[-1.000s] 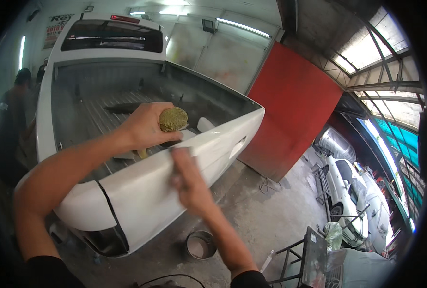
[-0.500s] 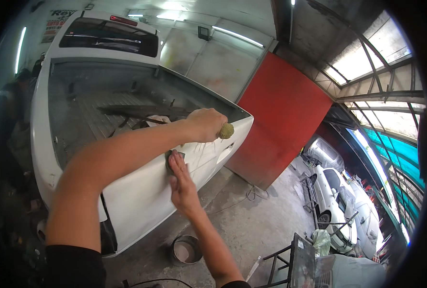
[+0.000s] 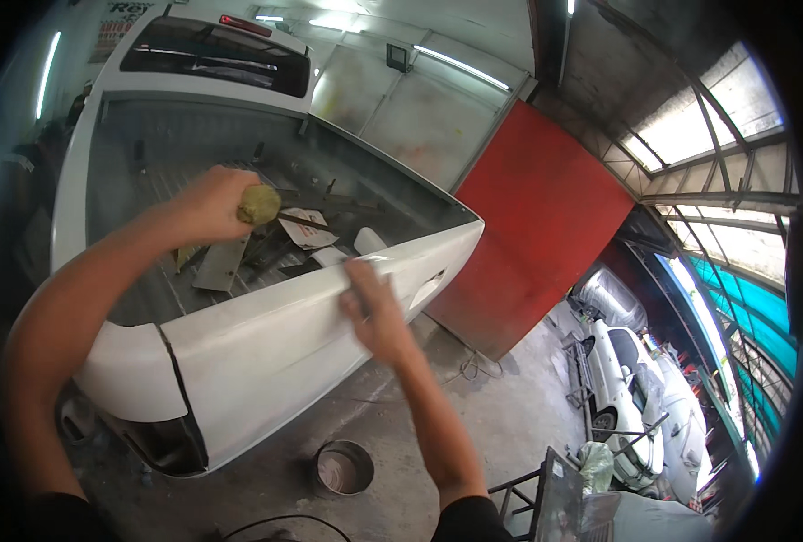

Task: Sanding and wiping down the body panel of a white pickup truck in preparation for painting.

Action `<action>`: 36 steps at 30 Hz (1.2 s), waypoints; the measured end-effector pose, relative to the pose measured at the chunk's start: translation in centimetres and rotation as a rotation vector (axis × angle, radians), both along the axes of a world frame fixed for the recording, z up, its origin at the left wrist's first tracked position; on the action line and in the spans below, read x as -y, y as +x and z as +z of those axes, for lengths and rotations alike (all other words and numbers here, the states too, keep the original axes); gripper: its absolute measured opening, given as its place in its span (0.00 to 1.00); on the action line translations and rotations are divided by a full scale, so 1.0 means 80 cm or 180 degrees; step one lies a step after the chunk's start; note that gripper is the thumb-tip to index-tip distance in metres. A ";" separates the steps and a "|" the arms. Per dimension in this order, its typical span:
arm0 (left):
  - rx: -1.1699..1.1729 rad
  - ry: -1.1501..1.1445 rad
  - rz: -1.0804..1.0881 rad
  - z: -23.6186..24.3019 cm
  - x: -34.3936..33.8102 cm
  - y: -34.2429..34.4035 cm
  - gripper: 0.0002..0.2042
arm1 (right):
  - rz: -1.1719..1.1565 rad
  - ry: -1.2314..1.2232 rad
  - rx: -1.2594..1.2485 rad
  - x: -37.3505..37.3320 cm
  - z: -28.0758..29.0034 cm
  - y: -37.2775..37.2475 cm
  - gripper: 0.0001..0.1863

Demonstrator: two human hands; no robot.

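My left hand (image 3: 214, 206) is closed round a yellow-green sponge (image 3: 259, 205), held up over the truck bed. My right hand (image 3: 376, 312), smeared by motion, is at the upper part of the white tailgate (image 3: 266, 357). Its fingers point toward the tailgate's top edge, and whatever lies beneath them cannot be made out. The tailgate belongs to a white pickup truck (image 3: 65, 194) whose paint looks dull and patchy. A dark opening (image 3: 171, 444) shows at its near left corner.
Inside the bed (image 3: 171, 135) lie a printed sheet (image 3: 308, 229), a flat light panel (image 3: 219, 265) and dark scraps. A round bucket (image 3: 343, 468) with murky liquid stands on the concrete floor below. Beyond are a red panel (image 3: 537, 226), a black metal stand (image 3: 550, 497) and white cars (image 3: 623, 361).
My left hand has swung left with the sponge, away from the tailgate and over the bed. My right hand has moved up and right; the dark grey piece under its fingers no longer shows.
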State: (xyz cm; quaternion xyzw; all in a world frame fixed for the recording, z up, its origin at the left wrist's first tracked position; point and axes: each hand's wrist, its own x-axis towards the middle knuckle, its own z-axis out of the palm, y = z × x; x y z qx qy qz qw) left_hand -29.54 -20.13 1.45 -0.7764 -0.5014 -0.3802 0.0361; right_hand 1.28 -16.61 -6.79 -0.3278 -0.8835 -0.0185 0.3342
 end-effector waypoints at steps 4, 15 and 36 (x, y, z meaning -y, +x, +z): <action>-0.0145 -0.0326 -0.0195 -0.001 -0.002 -0.009 0.13 | 0.0108 -0.0173 0.0703 0.029 0.036 0.002 0.24; -0.0462 -0.0379 -0.0329 -0.005 0.000 0.022 0.14 | 0.0008 -0.0421 0.0721 0.064 0.057 0.001 0.22; -0.0897 -0.0918 -0.0365 0.002 0.001 0.033 0.16 | -0.0994 -0.1058 -0.0013 -0.033 0.072 0.081 0.25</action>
